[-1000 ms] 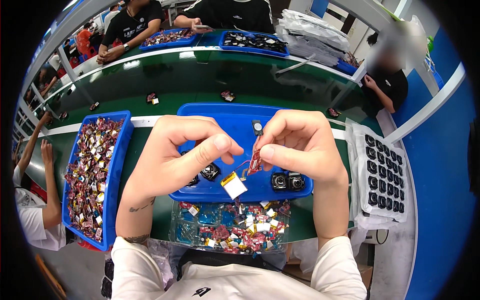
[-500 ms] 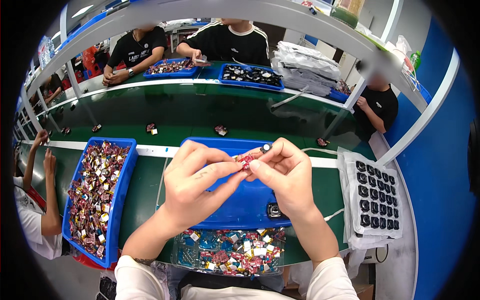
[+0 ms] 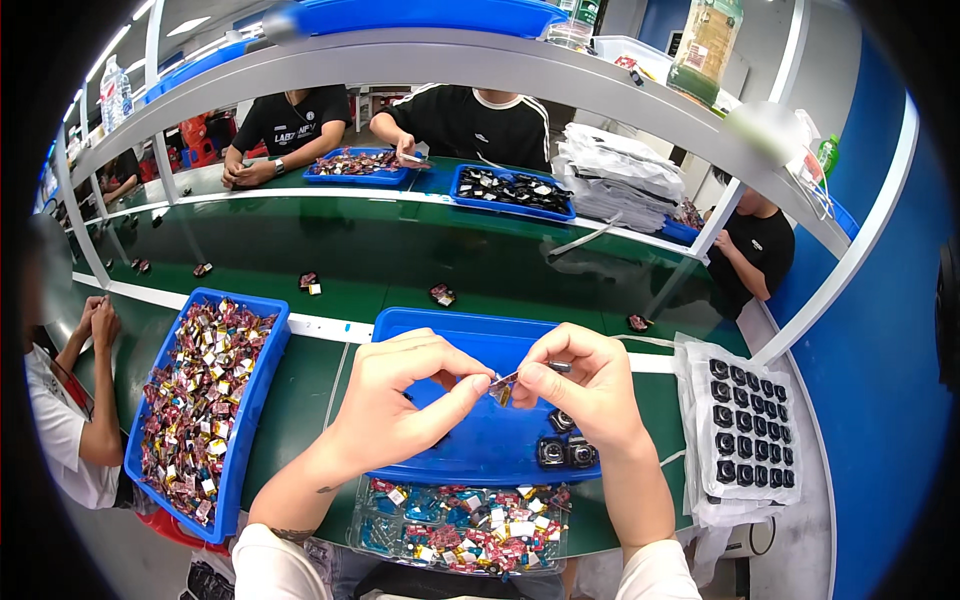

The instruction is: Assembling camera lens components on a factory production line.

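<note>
Over the blue tray (image 3: 455, 330), both my hands pinch one small red circuit board (image 3: 503, 389), seen nearly edge-on. My left hand (image 3: 395, 390) grips its left end between thumb and forefinger. My right hand (image 3: 595, 395) pinches the other end, and a small black part (image 3: 558, 367) sticks out by its fingers. Several black square housings (image 3: 551, 453) lie in the tray's right side, partly behind my right wrist. Nearest me is a clear compartment tray (image 3: 372, 537) with red boards, white and blue pieces.
A blue bin (image 3: 262, 372) heaped with wired boards stands left. At right, a white tray (image 3: 697, 430) holds rows of black housings. Scattered boards (image 3: 442, 295) lie on the green belt (image 3: 370, 250). Co-workers sit across and at left; a metal frame (image 3: 450, 55) spans overhead.
The view has tilted up, so the scene sits lower. My hands have turned the board from face-on to nearly edge-on. More black housings show beside my right wrist.
</note>
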`<state>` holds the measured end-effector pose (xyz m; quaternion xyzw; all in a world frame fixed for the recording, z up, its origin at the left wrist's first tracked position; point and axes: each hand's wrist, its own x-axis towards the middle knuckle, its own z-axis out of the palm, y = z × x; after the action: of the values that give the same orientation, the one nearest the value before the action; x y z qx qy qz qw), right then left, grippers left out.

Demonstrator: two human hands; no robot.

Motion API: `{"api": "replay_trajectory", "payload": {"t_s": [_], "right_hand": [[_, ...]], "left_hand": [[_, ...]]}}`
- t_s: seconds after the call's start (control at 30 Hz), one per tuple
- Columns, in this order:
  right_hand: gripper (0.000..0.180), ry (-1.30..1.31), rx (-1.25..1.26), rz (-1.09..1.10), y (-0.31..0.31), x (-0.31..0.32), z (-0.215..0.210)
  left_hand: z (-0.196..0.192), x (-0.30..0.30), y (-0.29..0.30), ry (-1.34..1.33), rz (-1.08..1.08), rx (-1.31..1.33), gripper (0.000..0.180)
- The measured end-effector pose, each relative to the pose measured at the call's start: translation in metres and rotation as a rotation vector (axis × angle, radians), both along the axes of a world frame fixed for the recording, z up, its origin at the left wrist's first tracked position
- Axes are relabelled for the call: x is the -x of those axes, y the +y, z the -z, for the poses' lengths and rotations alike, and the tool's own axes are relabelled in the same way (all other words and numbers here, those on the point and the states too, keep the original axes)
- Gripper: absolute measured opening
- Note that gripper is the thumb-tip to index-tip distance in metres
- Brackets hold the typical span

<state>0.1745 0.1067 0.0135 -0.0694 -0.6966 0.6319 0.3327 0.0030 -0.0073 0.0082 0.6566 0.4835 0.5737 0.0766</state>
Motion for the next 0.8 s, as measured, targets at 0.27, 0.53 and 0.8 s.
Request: {"api": "replay_trajectory", "payload": {"t_s": [0.27,0.53,0.8], "right_hand": [[0.011,0.052,-0.048,0.046,-0.001,0.001,0.004],[0.010,0.098,0.017,0.157,-0.006,0.008,0.010],[0.011,0.042,0.007,0.079,-0.014,0.009,0.009]], "left_hand": [[0.001,-0.001,-0.001,-0.083,0.045,0.129,0.003],[0.000,-0.007,0.000,0.249,-0.187,-0.167,0.007],[-0.001,-0.007,-0.003,0.130,-0.252,-0.004,0.030]]}}
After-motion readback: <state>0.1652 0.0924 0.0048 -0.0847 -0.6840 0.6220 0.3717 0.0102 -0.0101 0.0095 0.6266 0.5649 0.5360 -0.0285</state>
